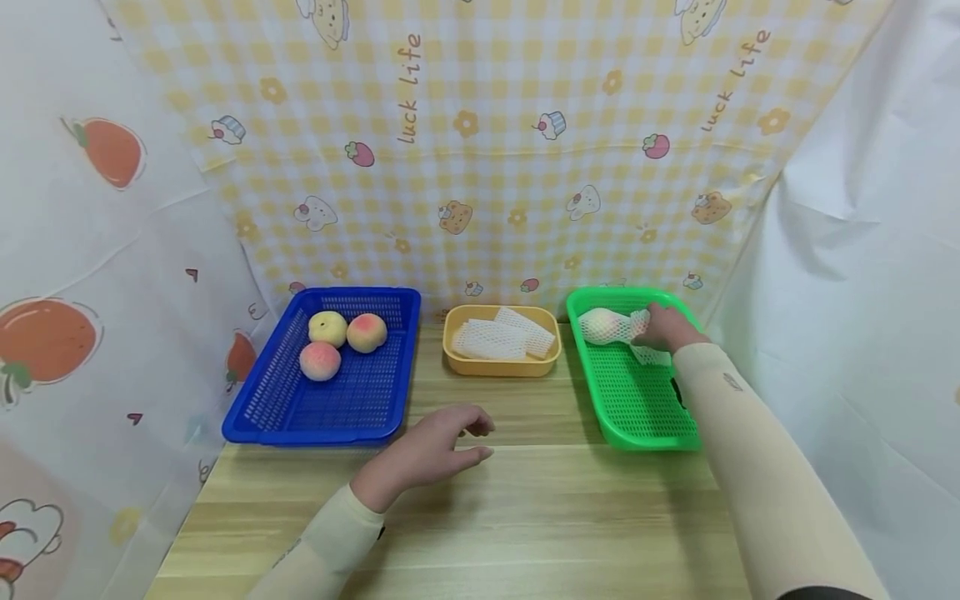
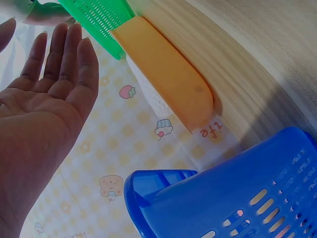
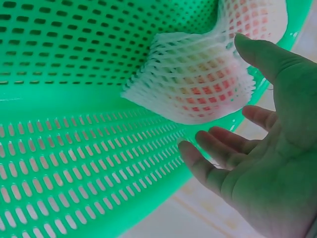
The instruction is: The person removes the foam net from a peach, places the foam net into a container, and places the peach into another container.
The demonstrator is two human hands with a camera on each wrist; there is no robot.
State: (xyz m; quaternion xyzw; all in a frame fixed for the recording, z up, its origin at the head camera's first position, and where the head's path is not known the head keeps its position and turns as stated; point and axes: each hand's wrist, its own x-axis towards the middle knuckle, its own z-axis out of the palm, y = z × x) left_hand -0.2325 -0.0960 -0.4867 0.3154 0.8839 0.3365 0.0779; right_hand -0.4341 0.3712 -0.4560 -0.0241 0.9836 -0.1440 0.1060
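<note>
My right hand (image 1: pixel 667 327) is over the far end of the green basket (image 1: pixel 641 444). In the right wrist view, two peaches in white foam nets lie in that basket: a nearer netted peach (image 3: pixel 203 91) and another netted peach (image 3: pixel 260 20) behind it. The thumb and fingers (image 3: pixel 203 163) are spread apart beside the nearer one, with nothing gripped. From the head view this peach is mostly hidden by the hand, while the other shows at its left. My left hand (image 1: pixel 431 450) hovers above the table, fingers loosely bent, holding nothing.
To the left stands a blue basket (image 1: pixel 322 437) with a yellowish peach (image 1: pixel 327 329) and two pinkish peaches (image 1: pixel 320 361). Between the baskets, a yellow-orange tray (image 1: pixel 502 367) holds flat white foam nets (image 1: pixel 491 340). A checkered curtain (image 1: pixel 517 183) hangs behind the wooden table (image 1: pixel 540 517).
</note>
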